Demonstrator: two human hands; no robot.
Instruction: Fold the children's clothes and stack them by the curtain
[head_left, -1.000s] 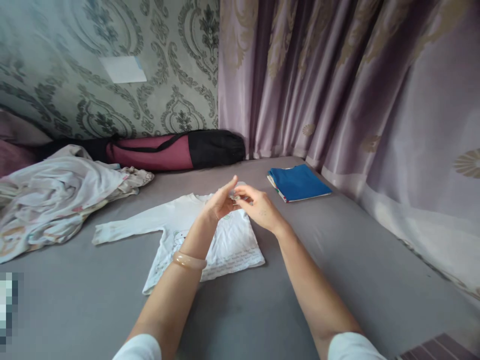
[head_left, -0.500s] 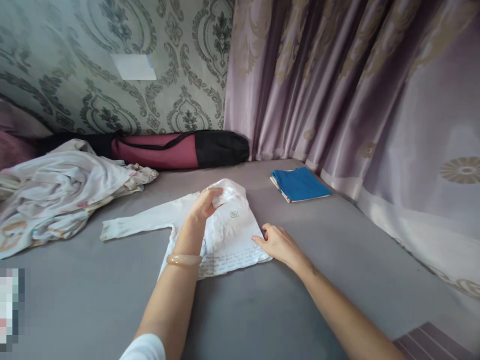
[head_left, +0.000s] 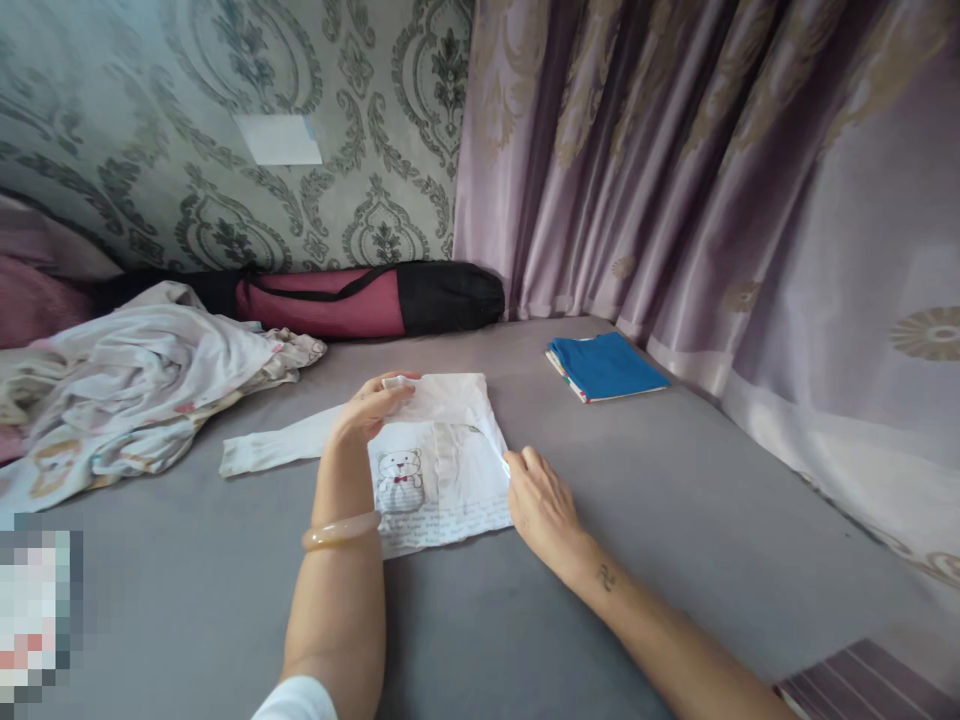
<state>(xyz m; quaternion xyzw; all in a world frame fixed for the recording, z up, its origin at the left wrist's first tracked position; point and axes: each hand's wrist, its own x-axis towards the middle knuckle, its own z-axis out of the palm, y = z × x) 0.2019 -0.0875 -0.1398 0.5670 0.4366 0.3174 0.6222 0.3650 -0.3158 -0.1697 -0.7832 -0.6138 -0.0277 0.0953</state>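
Lower corners: the pixelated block [head_left: 30, 600] at left is unreadable to me; at right, the striped thing [head_left: 862, 685] is cut off.
Right hand [head_left: 544, 515]: fingers pinched on the right edge of the shirt [head_left: 480, 485], where half a second ago they stood apart.
Left hand [head_left: 367, 410]: moved left from the shirt's middle to its upper left, thumb and fingers pinching white cloth; I can't tell how many layers.
Shirt: on the bed [head_left: 450, 640], between the hands; the bear [head_left: 401, 480], behind the forearm before, now shows. With both sides held, I judge the cloth is better controlled.
Sleeves: one stretches left, partly behind the left hand; I can't trace the other.
Beyond: blue cloth [head_left: 611, 367] at right, blanket [head_left: 157, 350] at left, bag [head_left: 326, 305] farthest, its left end hard to make out.
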